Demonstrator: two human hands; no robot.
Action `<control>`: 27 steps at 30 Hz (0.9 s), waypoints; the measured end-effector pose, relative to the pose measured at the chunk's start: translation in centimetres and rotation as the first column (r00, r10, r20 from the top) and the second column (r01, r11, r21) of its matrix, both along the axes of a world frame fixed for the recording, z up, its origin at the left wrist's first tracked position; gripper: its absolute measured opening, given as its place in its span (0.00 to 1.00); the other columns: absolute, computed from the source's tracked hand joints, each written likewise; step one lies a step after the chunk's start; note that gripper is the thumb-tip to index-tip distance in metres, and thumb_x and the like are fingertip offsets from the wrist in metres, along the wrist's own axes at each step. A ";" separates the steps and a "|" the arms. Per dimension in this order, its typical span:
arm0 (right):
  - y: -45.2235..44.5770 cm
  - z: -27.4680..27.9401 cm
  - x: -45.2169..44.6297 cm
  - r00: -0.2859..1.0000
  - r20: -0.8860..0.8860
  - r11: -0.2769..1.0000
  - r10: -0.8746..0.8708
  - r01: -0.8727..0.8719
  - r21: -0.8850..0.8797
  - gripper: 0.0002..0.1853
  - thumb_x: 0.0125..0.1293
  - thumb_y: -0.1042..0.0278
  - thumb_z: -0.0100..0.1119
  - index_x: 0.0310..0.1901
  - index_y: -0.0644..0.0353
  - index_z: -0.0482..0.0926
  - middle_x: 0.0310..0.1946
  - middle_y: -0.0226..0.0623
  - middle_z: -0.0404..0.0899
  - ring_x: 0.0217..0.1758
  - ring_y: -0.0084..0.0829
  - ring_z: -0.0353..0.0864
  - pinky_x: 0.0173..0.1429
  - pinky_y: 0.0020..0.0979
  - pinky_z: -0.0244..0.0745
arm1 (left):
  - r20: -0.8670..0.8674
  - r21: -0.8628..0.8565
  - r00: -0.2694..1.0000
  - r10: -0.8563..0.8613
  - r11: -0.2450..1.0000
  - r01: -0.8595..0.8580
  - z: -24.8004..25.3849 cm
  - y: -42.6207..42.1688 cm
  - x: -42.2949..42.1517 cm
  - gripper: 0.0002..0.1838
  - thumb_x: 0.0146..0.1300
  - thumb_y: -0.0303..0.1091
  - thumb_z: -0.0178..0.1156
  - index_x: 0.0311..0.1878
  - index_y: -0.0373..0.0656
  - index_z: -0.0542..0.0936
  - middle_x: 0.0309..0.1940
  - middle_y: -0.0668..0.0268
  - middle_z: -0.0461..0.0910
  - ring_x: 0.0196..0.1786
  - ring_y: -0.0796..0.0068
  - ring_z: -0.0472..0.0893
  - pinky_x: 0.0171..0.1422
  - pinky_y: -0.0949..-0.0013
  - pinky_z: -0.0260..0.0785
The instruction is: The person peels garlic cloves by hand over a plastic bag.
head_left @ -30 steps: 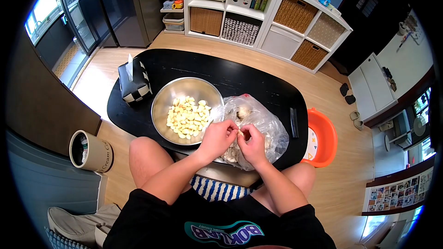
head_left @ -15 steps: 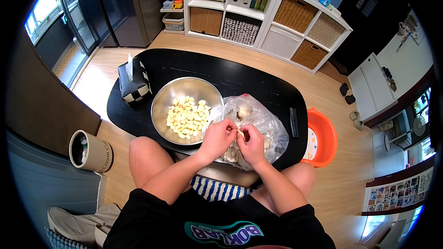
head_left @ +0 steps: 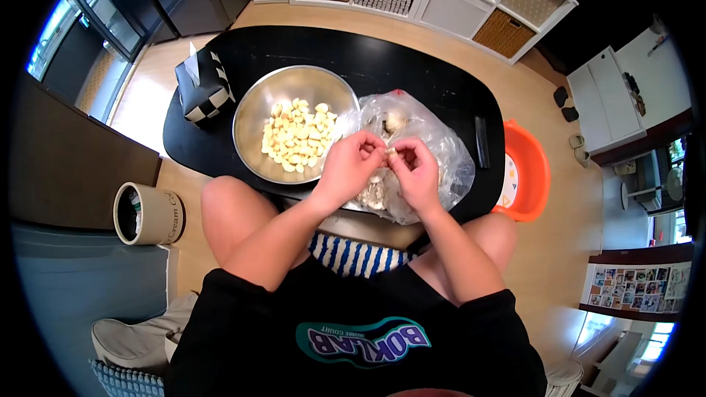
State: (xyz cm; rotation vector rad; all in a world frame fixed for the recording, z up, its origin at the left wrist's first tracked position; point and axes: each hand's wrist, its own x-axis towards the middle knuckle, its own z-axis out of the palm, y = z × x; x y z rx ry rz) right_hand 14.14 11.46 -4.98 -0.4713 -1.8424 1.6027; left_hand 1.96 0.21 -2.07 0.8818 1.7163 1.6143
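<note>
Both hands meet over a clear plastic bag [head_left: 450, 154] on the black table. My left hand [head_left: 351, 165] is closed, its fingertips pinching at a small pale garlic clove [head_left: 390, 152]. From the other side my right hand [head_left: 415, 175] pinches the same clove between thumb and finger. A garlic bulb [head_left: 395, 121] and papery skins [head_left: 373, 195] lie in the bag, partly hidden by the hands. Left of the bag, a steel bowl [head_left: 254, 95] holds several peeled cloves [head_left: 298, 136].
The black table [head_left: 353, 55] carries a checkered tissue box [head_left: 204, 86] at left and a dark narrow object [head_left: 482, 142] at right. An orange tub [head_left: 533, 169] stands beyond its right edge. A beige bin [head_left: 158, 215] is on the floor at left.
The view has tilted downward, so the table and bowl appear higher in the picture. Both hands stay together over the bag, still pinching, with their fingers slightly shifted.
</note>
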 end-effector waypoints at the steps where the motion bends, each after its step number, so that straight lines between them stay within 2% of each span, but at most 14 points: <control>1: 0.1 0.4 -0.1 0.998 -0.059 0.998 0.037 -0.040 -0.055 0.08 0.66 0.80 0.62 0.46 0.65 0.77 0.38 0.29 0.77 0.38 0.18 0.75 0.43 0.23 0.72 | 0.033 0.009 0.999 -0.014 1.000 0.013 -0.2 0.1 -0.1 0.05 0.68 0.23 0.59 0.44 0.32 0.79 0.33 0.65 0.83 0.36 0.81 0.84 0.43 0.78 0.76; 4: 0.4 0.1 -0.1 0.992 -0.104 0.991 0.064 -0.075 -0.112 0.09 0.67 0.80 0.62 0.47 0.65 0.76 0.39 0.28 0.76 0.40 0.18 0.76 0.45 0.21 0.74 | 0.048 0.012 0.999 -0.013 1.000 0.012 0.3 0.0 0.0 0.05 0.69 0.23 0.59 0.44 0.32 0.79 0.33 0.65 0.83 0.36 0.81 0.83 0.43 0.77 0.76; 5: 0.3 0.2 -0.1 0.987 -0.137 0.962 0.081 -0.114 -0.249 0.08 0.68 0.79 0.62 0.47 0.66 0.76 0.39 0.30 0.77 0.41 0.19 0.78 0.47 0.22 0.76 | 0.029 -0.016 0.999 -0.019 1.000 0.019 0.7 -0.1 0.0 0.05 0.69 0.24 0.59 0.44 0.32 0.79 0.34 0.65 0.83 0.37 0.81 0.83 0.44 0.77 0.76; 6: 0.1 0.5 0.0 0.988 -0.132 0.960 0.077 -0.109 -0.257 0.08 0.68 0.79 0.62 0.47 0.66 0.76 0.39 0.30 0.77 0.41 0.19 0.78 0.47 0.22 0.76 | 0.036 -0.024 0.999 -0.021 0.999 0.022 0.5 -0.1 0.0 0.05 0.69 0.24 0.59 0.44 0.32 0.79 0.34 0.65 0.83 0.37 0.81 0.83 0.44 0.77 0.76; 8: 0.0 1.1 0.0 0.979 -0.182 0.900 0.095 -0.163 -0.405 0.08 0.68 0.79 0.62 0.47 0.66 0.76 0.40 0.33 0.78 0.41 0.21 0.79 0.48 0.24 0.78 | 0.035 0.021 0.999 -0.030 0.999 0.029 0.2 0.0 0.0 0.05 0.69 0.24 0.59 0.44 0.32 0.79 0.34 0.65 0.83 0.38 0.81 0.83 0.45 0.77 0.76; 13: 0.4 0.8 0.1 0.984 -0.166 0.897 0.067 -0.132 -0.421 0.10 0.66 0.78 0.63 0.47 0.64 0.76 0.41 0.32 0.79 0.43 0.20 0.78 0.51 0.24 0.75 | -0.022 -0.027 0.999 -0.036 0.999 0.036 0.5 -0.1 0.0 0.05 0.69 0.24 0.59 0.44 0.32 0.79 0.35 0.65 0.84 0.39 0.80 0.83 0.46 0.77 0.75; 18: 0.6 0.8 0.1 0.974 -0.213 0.836 0.083 -0.184 -0.517 0.10 0.66 0.76 0.63 0.47 0.62 0.77 0.40 0.31 0.78 0.42 0.20 0.76 0.49 0.23 0.73 | 0.125 0.026 0.991 -0.049 0.999 0.046 0.1 0.0 0.0 0.04 0.70 0.23 0.58 0.45 0.33 0.78 0.37 0.64 0.84 0.41 0.79 0.84 0.49 0.76 0.77; 25: 0.8 0.4 0.1 0.961 -0.268 0.735 0.066 -0.229 -0.638 0.09 0.67 0.77 0.61 0.48 0.61 0.76 0.40 0.32 0.79 0.39 0.21 0.76 0.47 0.24 0.73 | 0.196 0.046 0.977 -0.081 0.996 0.074 0.0 0.0 0.1 0.03 0.71 0.23 0.57 0.44 0.34 0.76 0.38 0.62 0.84 0.41 0.78 0.84 0.50 0.76 0.77; 27: 1.2 -0.1 0.2 0.950 -0.299 0.719 0.092 -0.271 -0.640 0.12 0.67 0.73 0.64 0.49 0.60 0.74 0.44 0.36 0.81 0.44 0.30 0.83 0.48 0.27 0.74 | 0.204 0.054 0.976 -0.082 0.996 0.073 -0.1 0.1 0.1 0.03 0.72 0.23 0.57 0.45 0.34 0.76 0.39 0.62 0.84 0.41 0.78 0.84 0.50 0.76 0.77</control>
